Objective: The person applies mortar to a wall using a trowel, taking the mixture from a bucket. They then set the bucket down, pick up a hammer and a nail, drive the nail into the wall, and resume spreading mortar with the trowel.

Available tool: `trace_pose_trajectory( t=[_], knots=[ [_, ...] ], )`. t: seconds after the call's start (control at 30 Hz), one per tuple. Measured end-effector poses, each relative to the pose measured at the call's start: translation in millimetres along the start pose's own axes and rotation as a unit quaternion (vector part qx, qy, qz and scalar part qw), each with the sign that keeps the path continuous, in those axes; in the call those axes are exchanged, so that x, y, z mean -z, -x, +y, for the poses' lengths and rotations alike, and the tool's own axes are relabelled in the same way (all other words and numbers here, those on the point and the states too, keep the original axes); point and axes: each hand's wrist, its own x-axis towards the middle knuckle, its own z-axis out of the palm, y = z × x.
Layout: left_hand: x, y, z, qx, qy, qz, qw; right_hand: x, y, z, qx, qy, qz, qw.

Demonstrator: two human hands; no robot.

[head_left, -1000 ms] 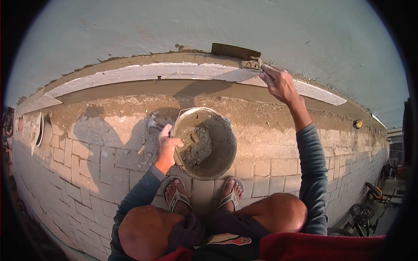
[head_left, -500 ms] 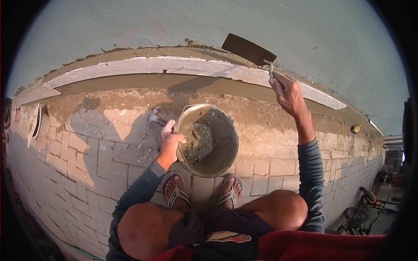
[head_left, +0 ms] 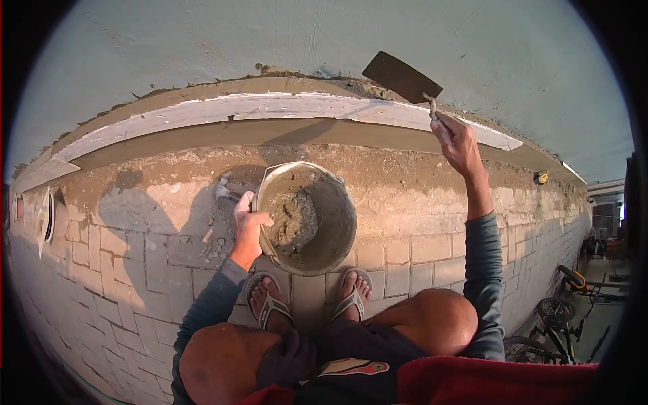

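Observation:
I squat on brick paving facing a grey plastered wall (head_left: 283,34). My left hand (head_left: 248,223) grips the rim of a mortar-caked bucket (head_left: 337,229) that is tilted toward me, with a lump of wet mortar (head_left: 290,219) inside. My right hand (head_left: 460,143) is raised and holds a trowel by its handle; the dark rectangular blade (head_left: 401,76) is lifted off the wall base. Below it runs a white wooden board (head_left: 223,108) laid along a strip of fresh mortar (head_left: 202,135) at the wall's foot.
My sandalled feet (head_left: 270,300) stand just behind the bucket, knees spread wide. A small hammer-like tool (head_left: 224,191) lies left of the bucket amid mortar crumbs. A round object (head_left: 46,219) sits far left. Bicycles (head_left: 563,310) are parked at the right; a small yellow item (head_left: 541,177) lies by the wall.
My right hand lifted the trowel from lying flat on the ledge to a raised, tilted position and shifted it rightward. My left hand kept its hold on the bucket rim.

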Motion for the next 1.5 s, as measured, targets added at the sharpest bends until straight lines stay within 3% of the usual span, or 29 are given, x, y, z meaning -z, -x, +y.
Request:
trace_pose_trajectory(
  t=[0.13,0.2,0.27,0.37,0.5,0.7,0.9,0.97,1.07,1.17,1.5],
  knots=[
    [0.2,-0.5,-0.2,-0.003,-0.004,0.002,1.000,0.0,16.3,-10.0,-0.022,-0.025,-0.051,0.998],
    [3.3,-1.5,-0.5,0.000,-0.016,0.011,1.000,-1.7,25.4,-7.8,-0.006,0.033,-0.091,0.995],
    [5.3,-1.6,-2.2,-0.003,-0.022,0.002,1.000,5.7,25.7,-0.5,-0.059,0.040,-0.162,0.984],
    [3.0,-0.1,-2.3,-0.005,-0.016,0.013,1.000,-8.7,21.9,11.8,-0.026,-0.033,-0.129,0.991],
    [2.8,-1.7,-2.0,-0.024,-0.054,0.010,0.998,-37.2,-4.4,-17.6,-0.014,-0.029,-0.187,0.982],
    [5.6,-2.1,-4.8,-0.047,-0.077,0.018,0.996,-89.2,-43.4,-88.2,0.069,-0.068,-0.176,0.980],
    [6.6,-3.2,-8.2,-0.059,-0.060,0.019,0.996,-105.0,-61.1,-145.1,0.089,-0.090,-0.143,0.982],
    [7.2,-5.1,-10.5,-0.054,-0.072,0.026,0.996,-122.1,-67.0,-149.7,0.189,-0.074,-0.009,0.979],
    [9.2,-6.9,-13.5,-0.072,-0.105,0.030,0.991,-149.3,-77.9,-153.7,0.227,-0.038,0.039,0.972],
    [8.6,-4.6,-9.4,-0.081,-0.100,0.016,0.992,-155.6,-89.1,-156.5,0.223,0.038,-0.045,0.973],
    [7.9,-5.1,-9.0,-0.087,-0.105,0.009,0.991,-150.1,-95.7,-158.9,0.222,-0.009,-0.048,0.974]
  ],
)
